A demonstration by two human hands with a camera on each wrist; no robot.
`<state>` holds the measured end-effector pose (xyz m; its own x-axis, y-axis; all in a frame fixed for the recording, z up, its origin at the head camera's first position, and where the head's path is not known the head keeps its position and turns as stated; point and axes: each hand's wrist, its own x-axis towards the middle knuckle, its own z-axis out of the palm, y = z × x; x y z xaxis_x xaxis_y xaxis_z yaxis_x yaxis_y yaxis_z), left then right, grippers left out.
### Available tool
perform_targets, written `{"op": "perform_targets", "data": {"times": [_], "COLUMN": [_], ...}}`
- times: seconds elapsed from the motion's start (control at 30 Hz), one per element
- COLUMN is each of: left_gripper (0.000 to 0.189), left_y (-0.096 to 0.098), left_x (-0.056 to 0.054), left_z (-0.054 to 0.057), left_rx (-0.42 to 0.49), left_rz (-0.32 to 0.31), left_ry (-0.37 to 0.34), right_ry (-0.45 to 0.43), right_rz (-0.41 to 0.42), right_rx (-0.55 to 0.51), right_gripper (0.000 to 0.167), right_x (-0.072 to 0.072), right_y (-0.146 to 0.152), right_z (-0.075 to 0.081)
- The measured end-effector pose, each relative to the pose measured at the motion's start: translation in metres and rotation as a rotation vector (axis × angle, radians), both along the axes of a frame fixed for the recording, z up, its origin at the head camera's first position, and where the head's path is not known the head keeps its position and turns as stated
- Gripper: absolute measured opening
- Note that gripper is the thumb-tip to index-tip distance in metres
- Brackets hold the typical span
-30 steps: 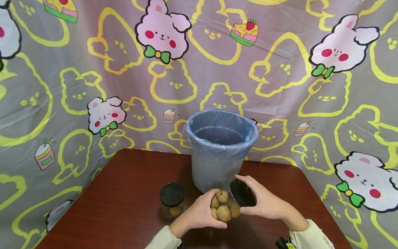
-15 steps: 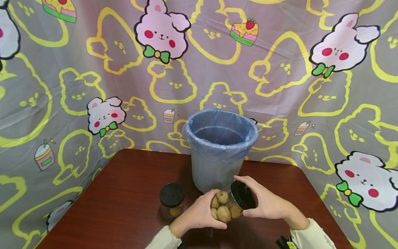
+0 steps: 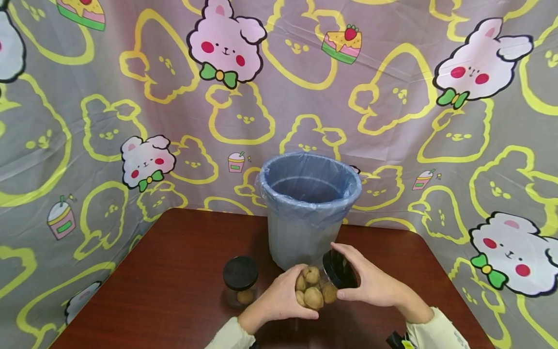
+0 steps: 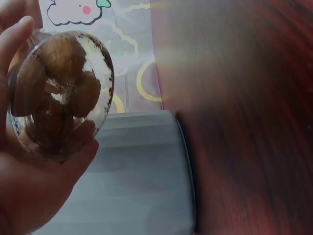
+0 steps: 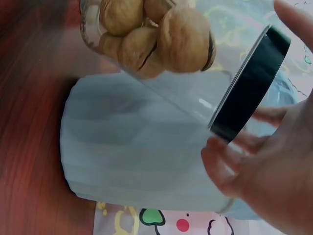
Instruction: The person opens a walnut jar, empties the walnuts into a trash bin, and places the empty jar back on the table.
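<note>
In the head view a clear jar of walnuts [image 3: 313,296] is held tilted above the table, in front of the bin. My left hand [image 3: 282,294] grips its lower end; the left wrist view shows the jar's round base [image 4: 61,95] with walnuts behind it. My right hand [image 3: 374,283] holds the jar's black lid [image 3: 339,269], thumb and fingers at opposite sides of its rim. From the right wrist, the lid [image 5: 252,83] sits on the jar's mouth, and the walnuts [image 5: 161,39] lie toward the base. Part of the jar is hidden by my left fingers.
A second jar [image 3: 241,282] with a black lid and some walnuts stands on the dark red-brown table [image 3: 187,261], left of my hands. Behind them stands a grey bin [image 3: 301,237] with a blue plastic liner [image 3: 311,203]. A cartoon-printed curtain [image 3: 174,121] surrounds the table.
My right fingers have shifted slightly on the lid's rim. The left hand and the tilted jar stay nearly in place, and the second jar has not moved.
</note>
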<state>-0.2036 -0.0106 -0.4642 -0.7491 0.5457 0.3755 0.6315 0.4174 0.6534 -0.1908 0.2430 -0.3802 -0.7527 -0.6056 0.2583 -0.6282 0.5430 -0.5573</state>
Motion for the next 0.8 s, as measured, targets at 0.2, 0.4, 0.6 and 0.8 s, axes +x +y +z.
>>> {"op": "perform_targets", "data": {"times": [0.2,0.4,0.6,0.8], "left_gripper": [0.090,0.091,0.090,0.089], "left_y": [0.0021,0.0025,0.0010,0.0004], "left_x": [-0.0001,-0.0006,0.0003,-0.0002], "left_z": [-0.0007,-0.0003,0.0006,-0.0004], "left_rx": [-0.014,-0.008,0.007,0.005], "left_rz": [0.070,0.068,0.030,-0.007], "left_ry": [0.036,0.028,0.001,-0.009], "right_ry": [0.003,-0.005,0.021,-0.013], "right_rz": [-0.098,-0.127,-0.093,-0.056], "right_rx": [0.024,0.032,0.009,-0.014], "right_gripper": [0.084,0.081,0.084,0.087], "right_x": [0.0011,0.0000,-0.0016,-0.0002], "right_y": [-0.0038,-0.0042,-0.0035,-0.0026], "right_z": [-0.0016,-0.0008,-0.0018,0.0000]}}
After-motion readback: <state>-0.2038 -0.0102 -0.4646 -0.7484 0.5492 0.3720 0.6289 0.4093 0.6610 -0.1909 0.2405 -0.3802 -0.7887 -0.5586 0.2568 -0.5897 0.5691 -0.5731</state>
